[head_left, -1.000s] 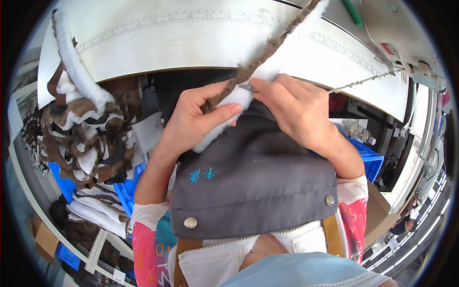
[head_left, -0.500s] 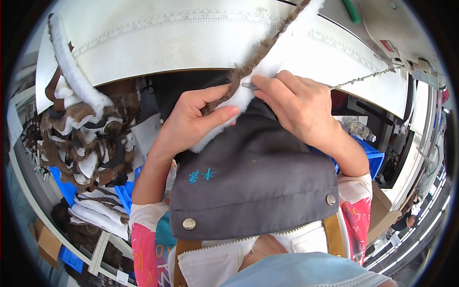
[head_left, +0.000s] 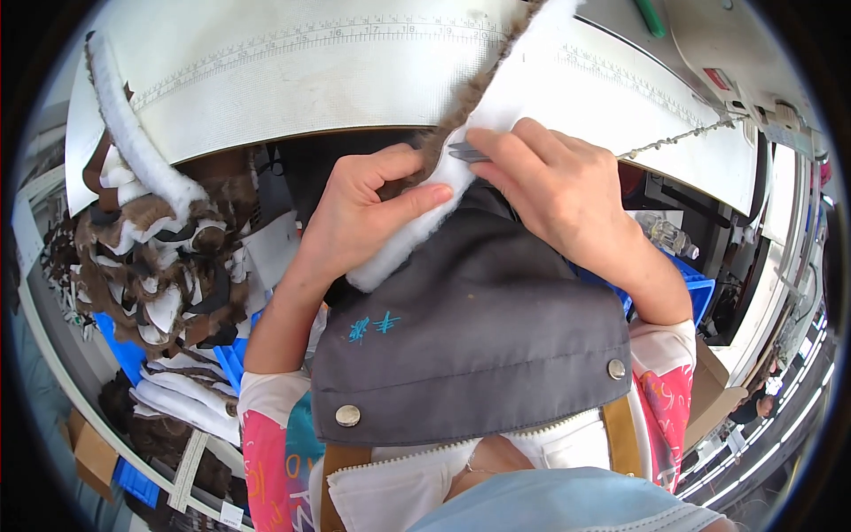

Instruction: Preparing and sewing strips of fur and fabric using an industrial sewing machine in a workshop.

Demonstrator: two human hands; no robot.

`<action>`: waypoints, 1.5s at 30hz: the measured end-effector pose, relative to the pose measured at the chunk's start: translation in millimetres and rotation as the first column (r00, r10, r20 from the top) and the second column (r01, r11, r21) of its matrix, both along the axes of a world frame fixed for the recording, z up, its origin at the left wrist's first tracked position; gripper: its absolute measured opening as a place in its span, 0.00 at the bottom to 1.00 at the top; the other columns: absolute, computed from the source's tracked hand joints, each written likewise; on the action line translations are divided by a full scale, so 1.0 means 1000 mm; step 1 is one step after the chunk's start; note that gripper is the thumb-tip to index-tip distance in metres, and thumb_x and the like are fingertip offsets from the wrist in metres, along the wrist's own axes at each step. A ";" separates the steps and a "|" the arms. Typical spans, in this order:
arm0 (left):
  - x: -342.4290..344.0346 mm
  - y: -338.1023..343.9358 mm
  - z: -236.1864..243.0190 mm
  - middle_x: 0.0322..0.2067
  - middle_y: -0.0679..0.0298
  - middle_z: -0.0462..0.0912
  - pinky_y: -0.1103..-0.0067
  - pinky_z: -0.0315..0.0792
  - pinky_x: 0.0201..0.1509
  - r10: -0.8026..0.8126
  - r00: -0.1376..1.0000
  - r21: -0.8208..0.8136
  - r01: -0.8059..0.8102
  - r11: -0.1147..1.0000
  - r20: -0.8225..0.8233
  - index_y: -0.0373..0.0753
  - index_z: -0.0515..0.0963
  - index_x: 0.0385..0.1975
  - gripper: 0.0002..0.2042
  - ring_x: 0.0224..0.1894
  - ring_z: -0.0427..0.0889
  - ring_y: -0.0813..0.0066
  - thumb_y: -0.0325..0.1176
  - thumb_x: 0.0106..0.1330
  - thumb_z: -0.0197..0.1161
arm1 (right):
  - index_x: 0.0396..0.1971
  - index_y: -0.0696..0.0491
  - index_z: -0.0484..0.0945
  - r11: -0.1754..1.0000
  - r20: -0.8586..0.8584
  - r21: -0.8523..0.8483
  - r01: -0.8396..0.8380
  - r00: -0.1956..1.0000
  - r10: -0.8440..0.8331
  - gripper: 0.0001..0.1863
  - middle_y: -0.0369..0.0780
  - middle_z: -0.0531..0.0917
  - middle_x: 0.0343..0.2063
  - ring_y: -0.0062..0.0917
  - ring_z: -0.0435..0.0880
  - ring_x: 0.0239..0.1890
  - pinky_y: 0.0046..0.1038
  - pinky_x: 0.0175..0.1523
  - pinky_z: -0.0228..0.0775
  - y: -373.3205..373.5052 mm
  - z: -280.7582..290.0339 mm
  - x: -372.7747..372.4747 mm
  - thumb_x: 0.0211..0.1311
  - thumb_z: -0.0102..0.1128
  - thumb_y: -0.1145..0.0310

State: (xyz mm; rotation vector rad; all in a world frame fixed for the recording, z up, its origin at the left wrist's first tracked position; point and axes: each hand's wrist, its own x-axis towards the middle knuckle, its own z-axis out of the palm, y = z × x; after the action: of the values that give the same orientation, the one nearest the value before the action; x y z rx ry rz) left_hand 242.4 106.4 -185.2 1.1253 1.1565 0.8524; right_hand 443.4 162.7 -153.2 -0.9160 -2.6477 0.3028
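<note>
One fur-edged white strip (head_left: pixel 523 75) crosses the near edge of the white worktable (head_left: pixel 292 97). Its long axis runs obliquely, from a lower-left end over the grey apron (head_left: pixel 479 328) to the upper right, toward the worktable's far edge. The left hand (head_left: pixel 368 204) pinches the strip between thumb and fingers; the right hand (head_left: pixel 563 191) grips one two-pointed metal tool (head_left: pixel 468 152), tips at the strip. A printed ruler scale (head_left: pixel 337 35) lines the worktable; blue handwritten characters (head_left: pixel 383 323) and two metal snaps (head_left: pixel 347 415) mark the apron.

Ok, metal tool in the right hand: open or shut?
Slightly open: the tool shows two tips apart, beyond the right hand.
</note>
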 end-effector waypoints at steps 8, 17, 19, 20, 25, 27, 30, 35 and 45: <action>0.004 0.002 -0.001 0.24 0.72 0.72 0.87 0.63 0.28 0.051 0.999 -0.041 -0.051 0.998 0.004 0.29 0.77 0.30 0.09 0.25 0.67 0.89 0.30 0.56 0.66 | 0.33 0.50 0.78 0.999 -0.015 0.043 -0.020 1.000 0.021 0.12 0.34 0.71 0.17 0.25 0.73 0.15 0.26 0.19 0.63 0.000 -0.008 0.004 0.47 0.66 0.69; 0.005 0.004 0.003 0.24 0.73 0.69 0.88 0.62 0.28 0.106 0.985 -0.169 -0.083 0.982 0.134 0.29 0.77 0.29 0.08 0.26 0.67 0.90 0.29 0.56 0.65 | 0.35 0.50 0.78 0.998 -0.032 0.066 0.004 0.999 -0.002 0.14 0.34 0.70 0.17 0.24 0.73 0.17 0.25 0.21 0.64 0.007 -0.001 0.007 0.45 0.67 0.69; 0.005 0.003 0.001 0.24 0.74 0.69 0.88 0.61 0.28 0.093 0.987 -0.140 -0.075 0.987 0.127 0.29 0.77 0.29 0.08 0.26 0.65 0.90 0.28 0.56 0.65 | 0.34 0.50 0.78 0.997 0.001 0.074 -0.009 1.000 0.009 0.14 0.34 0.70 0.17 0.24 0.73 0.17 0.25 0.21 0.64 0.006 -0.001 0.007 0.45 0.67 0.69; 0.004 0.003 0.000 0.24 0.74 0.68 0.88 0.60 0.28 0.079 0.990 -0.107 -0.067 0.992 0.115 0.29 0.77 0.28 0.08 0.26 0.65 0.90 0.28 0.56 0.65 | 0.34 0.50 0.78 0.996 0.027 0.089 -0.020 0.999 0.017 0.13 0.34 0.70 0.17 0.24 0.73 0.17 0.25 0.21 0.64 0.005 -0.001 0.007 0.45 0.67 0.69; 0.004 0.002 -0.004 0.23 0.74 0.67 0.87 0.58 0.27 0.058 0.995 -0.050 -0.054 0.997 0.086 0.30 0.75 0.26 0.08 0.25 0.62 0.90 0.29 0.56 0.65 | 0.34 0.50 0.78 0.996 0.026 0.070 -0.047 0.999 0.045 0.13 0.34 0.69 0.16 0.24 0.72 0.16 0.25 0.20 0.64 0.003 -0.003 0.006 0.45 0.67 0.69; 0.004 0.002 -0.004 0.23 0.74 0.67 0.87 0.57 0.27 0.065 0.992 -0.062 -0.058 0.996 0.112 0.30 0.75 0.25 0.08 0.25 0.62 0.90 0.29 0.56 0.65 | 0.34 0.50 0.78 0.997 -0.022 0.064 -0.042 0.999 0.043 0.13 0.34 0.69 0.17 0.25 0.72 0.15 0.25 0.20 0.64 0.004 -0.004 0.006 0.45 0.67 0.69; 0.005 0.002 -0.002 0.23 0.73 0.68 0.88 0.58 0.27 0.086 0.996 -0.079 -0.083 0.993 0.036 0.30 0.78 0.31 0.08 0.25 0.63 0.90 0.29 0.56 0.65 | 0.34 0.50 0.78 0.994 -0.058 0.103 0.027 0.998 -0.021 0.13 0.34 0.70 0.17 0.25 0.72 0.15 0.26 0.20 0.64 0.008 -0.003 0.008 0.45 0.67 0.69; 0.007 0.001 0.003 0.24 0.73 0.69 0.88 0.61 0.29 0.115 0.971 -0.204 -0.072 0.976 0.207 0.31 0.77 0.43 0.15 0.26 0.65 0.90 0.28 0.57 0.64 | 0.35 0.50 0.78 0.993 0.004 0.107 -0.040 0.999 0.040 0.14 0.34 0.71 0.17 0.25 0.73 0.16 0.25 0.20 0.65 0.011 -0.001 0.010 0.45 0.67 0.69; 0.004 0.004 0.002 0.28 0.71 0.73 0.88 0.63 0.32 0.029 0.999 -0.029 -0.028 0.999 0.019 0.31 0.78 0.43 0.15 0.29 0.68 0.88 0.27 0.56 0.65 | 0.34 0.50 0.77 0.993 0.045 0.086 -0.078 0.996 0.074 0.14 0.33 0.68 0.16 0.23 0.72 0.16 0.25 0.19 0.63 0.004 -0.008 0.010 0.45 0.67 0.68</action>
State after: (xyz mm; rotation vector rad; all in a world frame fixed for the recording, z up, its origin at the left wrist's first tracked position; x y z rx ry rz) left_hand 246.2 110.0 -182.9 1.0773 1.1680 0.8639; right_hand 453.0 166.6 -161.4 -0.8035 -2.7151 0.1848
